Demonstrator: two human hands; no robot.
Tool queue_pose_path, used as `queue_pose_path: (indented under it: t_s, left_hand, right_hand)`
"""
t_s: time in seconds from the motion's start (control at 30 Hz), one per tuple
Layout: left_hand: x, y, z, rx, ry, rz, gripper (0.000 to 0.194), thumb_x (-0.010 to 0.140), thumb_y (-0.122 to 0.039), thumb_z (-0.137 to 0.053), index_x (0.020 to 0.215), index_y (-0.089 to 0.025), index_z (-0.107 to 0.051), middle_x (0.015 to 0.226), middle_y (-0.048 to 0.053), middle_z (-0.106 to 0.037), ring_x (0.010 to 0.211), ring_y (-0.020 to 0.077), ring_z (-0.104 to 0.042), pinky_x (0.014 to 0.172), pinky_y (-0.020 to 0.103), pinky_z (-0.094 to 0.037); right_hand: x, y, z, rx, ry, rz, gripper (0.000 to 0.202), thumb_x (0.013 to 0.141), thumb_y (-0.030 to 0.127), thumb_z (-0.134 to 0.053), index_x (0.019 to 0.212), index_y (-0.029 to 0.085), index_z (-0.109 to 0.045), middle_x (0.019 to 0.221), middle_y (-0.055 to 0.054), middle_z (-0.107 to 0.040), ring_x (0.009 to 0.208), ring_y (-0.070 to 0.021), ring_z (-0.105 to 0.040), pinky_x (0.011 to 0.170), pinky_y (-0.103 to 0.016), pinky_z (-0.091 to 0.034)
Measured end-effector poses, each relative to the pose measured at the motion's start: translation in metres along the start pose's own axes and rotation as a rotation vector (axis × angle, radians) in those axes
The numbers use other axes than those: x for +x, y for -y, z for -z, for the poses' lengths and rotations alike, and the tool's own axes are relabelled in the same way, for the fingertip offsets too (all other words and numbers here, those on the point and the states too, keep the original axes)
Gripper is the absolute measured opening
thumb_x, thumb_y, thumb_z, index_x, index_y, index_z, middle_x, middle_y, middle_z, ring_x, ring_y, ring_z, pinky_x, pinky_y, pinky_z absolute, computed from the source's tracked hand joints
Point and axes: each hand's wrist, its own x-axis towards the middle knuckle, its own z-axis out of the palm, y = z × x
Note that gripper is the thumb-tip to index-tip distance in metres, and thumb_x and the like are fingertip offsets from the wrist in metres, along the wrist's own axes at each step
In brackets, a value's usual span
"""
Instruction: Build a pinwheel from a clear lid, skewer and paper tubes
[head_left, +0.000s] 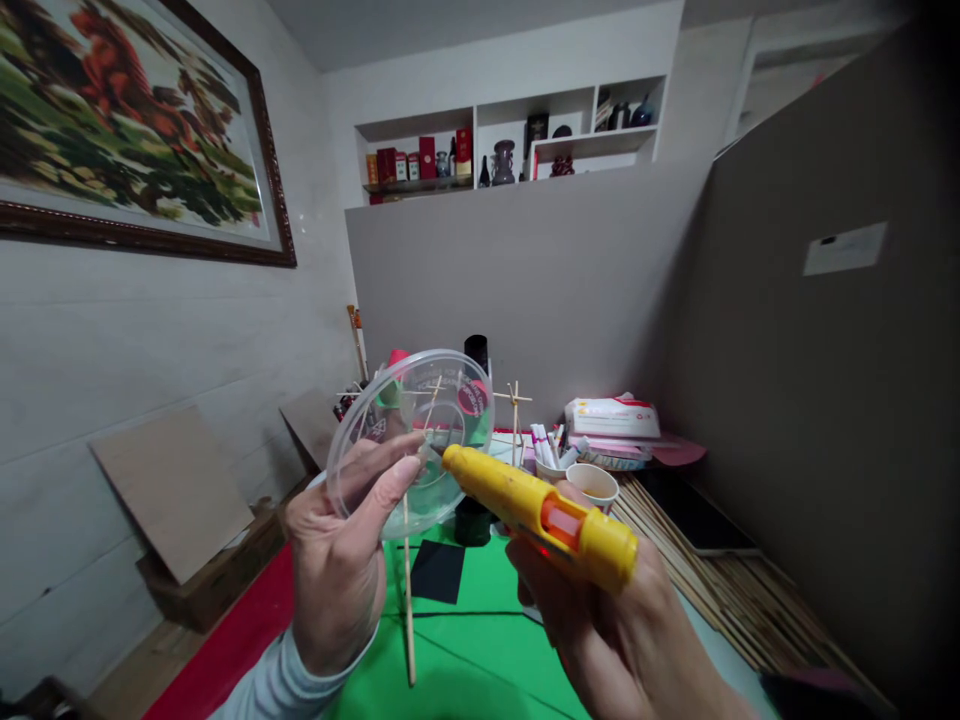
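Observation:
My left hand (341, 545) pinches the wall of a clear plastic bowl (480, 400), thumb inside and fingers behind it. The bowl is tilted with its open side toward me. Wrapped in my right hand (600, 630) is a yellow hot glue gun (502, 490), its nozzle pointing left at the inside of the bowl, close to my left thumb tip. I cannot tell whether the nozzle touches the plastic. A thin wooden stick (409, 610) runs down below the bowl over the green surface. Behind the bowl, parts of other sticks show blurred through the plastic.
A black square (437, 572) lies on the green tabletop (465, 670). At the right are a paper cup (592, 484), markers (546, 447), a tissue pack (612, 418) and many thin wooden strips (720, 590). A small stick frame (515, 410) stands behind. Grey partitions (540, 290) close off the back and right.

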Motion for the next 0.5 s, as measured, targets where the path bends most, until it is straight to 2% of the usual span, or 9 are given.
queue_pose_path:
  t_s: [0.1, 0.23, 0.5]
  left_hand:
    - [0.0, 0.0, 0.0, -0.018, -0.004, 0.012, 0.012, 0.08, -0.024, -0.08, 0.091, -0.025, -0.085, 0.101, 0.004, -0.082, 0.103, 0.0241, -0.074, 0.107, 0.037, -0.054]
    - [0.001, 0.0, -0.002, -0.014, -0.006, 0.013, 0.011, 0.08, -0.022, -0.079, 0.089, -0.025, -0.085, 0.1, 0.004, -0.082, 0.102, 0.024, -0.074, 0.103, 0.036, -0.056]
    - [0.003, 0.008, -0.004, -0.011, 0.037, 0.008, 0.012, 0.08, -0.023, -0.08, 0.09, -0.025, -0.085, 0.099, 0.004, -0.081, 0.099, 0.0225, -0.074, 0.096, 0.032, -0.058]
  right_hand:
    - [0.001, -0.002, 0.0, -0.002, 0.019, 0.005, 0.012, 0.101, 0.022, -0.044, 0.091, 0.027, -0.048, 0.071, 0.004, -0.052, 0.05, -0.0118, -0.054, 0.048, -0.028, -0.043]
    - [0.003, -0.002, 0.002, -0.008, 0.034, 0.01, 0.014, 0.1, 0.024, -0.045, 0.086, 0.026, -0.047, 0.073, 0.003, -0.052, 0.053, -0.0119, -0.052, 0.048, -0.029, -0.043]
    - [0.007, -0.014, 0.005, -0.08, 0.04, 0.016, 0.013, 0.099, 0.025, -0.048, 0.088, 0.024, -0.055, 0.076, -0.001, -0.059, 0.061, -0.0141, -0.058, 0.047, -0.025, -0.045]
